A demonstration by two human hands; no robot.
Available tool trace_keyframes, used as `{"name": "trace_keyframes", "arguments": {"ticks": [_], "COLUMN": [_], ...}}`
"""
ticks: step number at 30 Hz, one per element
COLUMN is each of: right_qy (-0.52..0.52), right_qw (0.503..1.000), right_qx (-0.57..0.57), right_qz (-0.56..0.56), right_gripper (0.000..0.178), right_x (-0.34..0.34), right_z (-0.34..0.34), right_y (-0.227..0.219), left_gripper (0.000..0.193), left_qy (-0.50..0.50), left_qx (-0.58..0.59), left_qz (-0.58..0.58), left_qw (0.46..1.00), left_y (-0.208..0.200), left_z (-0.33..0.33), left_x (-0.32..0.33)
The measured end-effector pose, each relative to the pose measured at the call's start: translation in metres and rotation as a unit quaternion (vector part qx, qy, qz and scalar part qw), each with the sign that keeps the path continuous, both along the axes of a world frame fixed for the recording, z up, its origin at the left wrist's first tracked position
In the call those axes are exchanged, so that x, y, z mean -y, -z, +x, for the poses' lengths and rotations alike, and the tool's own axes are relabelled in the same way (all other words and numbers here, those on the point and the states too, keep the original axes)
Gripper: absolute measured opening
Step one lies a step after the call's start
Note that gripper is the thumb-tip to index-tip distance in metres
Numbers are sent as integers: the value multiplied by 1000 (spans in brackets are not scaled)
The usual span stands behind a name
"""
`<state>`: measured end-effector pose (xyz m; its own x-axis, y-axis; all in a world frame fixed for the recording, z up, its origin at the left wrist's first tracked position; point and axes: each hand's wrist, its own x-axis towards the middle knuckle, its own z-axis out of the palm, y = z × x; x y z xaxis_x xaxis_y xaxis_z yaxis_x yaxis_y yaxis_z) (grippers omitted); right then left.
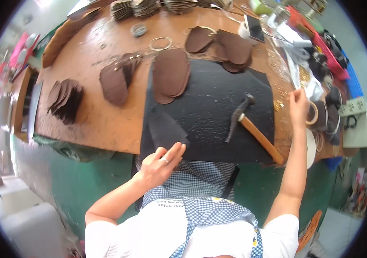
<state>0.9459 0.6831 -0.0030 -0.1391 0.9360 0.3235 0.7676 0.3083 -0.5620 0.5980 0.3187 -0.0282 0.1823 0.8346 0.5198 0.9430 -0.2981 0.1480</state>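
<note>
My left hand, with a ring on one finger, is at the near edge of a black mat. Its fingers stretch out over the near end of a thin dark piece lying on the mat. Off to the right, my right hand has its fingertips pinched together beside small gold-coloured metal bits; anything between them is too small to see. A hammer with a wooden handle rests on the mat, by a dark narrow strip. Brown rounded leather pieces overlap the mat's far edge.
More brown leather pieces lie in stacks and fans at left, and at the far right. A ring-shaped loop and a small round tin sit farther back. Tape, a phone and a red bin crowd the right side.
</note>
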Motion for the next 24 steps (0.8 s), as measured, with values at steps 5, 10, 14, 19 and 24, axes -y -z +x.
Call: {"name": "trace_keyframes", "arguments": {"ticks": [5,10,14,19,24], "right_qy": [-167,-317,-358,-451,-485], "right_qw": [940,802,762,814,830], "right_qx": [-253,-285,-258,-158,-91], "right_qz": [-158,-418,-474,-331,-260], "right_gripper": [6,12,10,8,7], "right_x": [107,176,195,201,202], "right_z": [-107,-159,-178,-192,-198], "right_y": [-46,-44,-20,-8,-8], "left_gripper": [60,67,72,75,70], "left_qy": [-19,-10,10,9,8], "left_qx": [5,45,73,71,70], "left_qz": [-51,-101,-135,-137,-127], "left_qw": [999,994,988,988,989], "left_y": [-3,-11,-13,-11,-4], "left_z": [0,-3,-4,-5,-2], "left_x": [10,9,5,9,15]}}
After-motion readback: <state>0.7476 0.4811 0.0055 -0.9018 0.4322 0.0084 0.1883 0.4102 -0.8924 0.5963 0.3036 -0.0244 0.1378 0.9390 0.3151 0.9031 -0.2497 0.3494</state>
